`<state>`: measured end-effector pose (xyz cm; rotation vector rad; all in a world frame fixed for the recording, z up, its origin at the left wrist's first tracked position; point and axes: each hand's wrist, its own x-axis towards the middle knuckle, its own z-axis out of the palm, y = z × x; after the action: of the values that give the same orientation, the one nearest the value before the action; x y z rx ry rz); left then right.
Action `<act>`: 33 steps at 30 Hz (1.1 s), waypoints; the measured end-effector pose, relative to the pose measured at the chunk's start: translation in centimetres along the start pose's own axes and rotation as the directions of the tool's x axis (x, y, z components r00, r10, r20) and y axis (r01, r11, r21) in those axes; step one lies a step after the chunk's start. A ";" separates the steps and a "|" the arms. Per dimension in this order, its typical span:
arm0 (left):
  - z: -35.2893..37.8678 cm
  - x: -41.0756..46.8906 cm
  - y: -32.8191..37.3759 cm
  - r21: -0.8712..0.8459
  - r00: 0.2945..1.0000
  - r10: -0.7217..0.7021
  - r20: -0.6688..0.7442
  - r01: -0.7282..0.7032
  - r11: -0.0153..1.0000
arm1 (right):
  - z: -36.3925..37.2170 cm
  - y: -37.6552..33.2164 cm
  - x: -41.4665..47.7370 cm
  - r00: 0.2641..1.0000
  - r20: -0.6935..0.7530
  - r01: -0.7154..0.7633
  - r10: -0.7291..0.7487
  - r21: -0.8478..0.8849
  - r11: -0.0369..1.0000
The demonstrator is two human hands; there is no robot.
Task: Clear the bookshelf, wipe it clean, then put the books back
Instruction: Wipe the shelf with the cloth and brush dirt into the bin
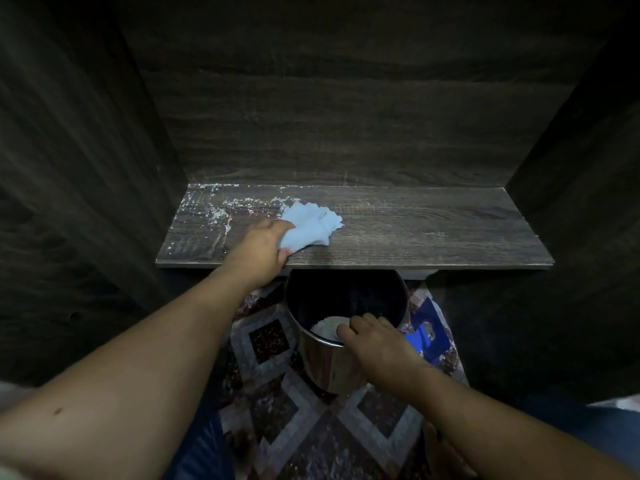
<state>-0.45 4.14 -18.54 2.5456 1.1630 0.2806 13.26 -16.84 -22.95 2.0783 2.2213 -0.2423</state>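
A dark wooden shelf board lies bare of books, with white dust and crumbs scattered over its left part. My left hand grips a crumpled light blue cloth that lies on the shelf just right of the dust. Below the shelf's front edge stands a shiny metal bin with a white clump inside it. My right hand holds the bin's near rim, fingers curled over the edge. No books are in view.
Dark wooden side walls and a back panel close in the shelf. A patterned rug covers the floor. A blue flat object lies on the rug right of the bin.
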 end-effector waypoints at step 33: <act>2.3 1.5 5.1 -0.017 0.979 0.154 0.132 -0.154 0.988 | -0.1 2.0 -1.1 0.999 0.028 -0.015 0.016 -0.045 0.999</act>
<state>4.74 1.69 -18.67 2.6085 0.9170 0.1476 15.30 -17.82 -22.81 2.0560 2.1736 -0.2175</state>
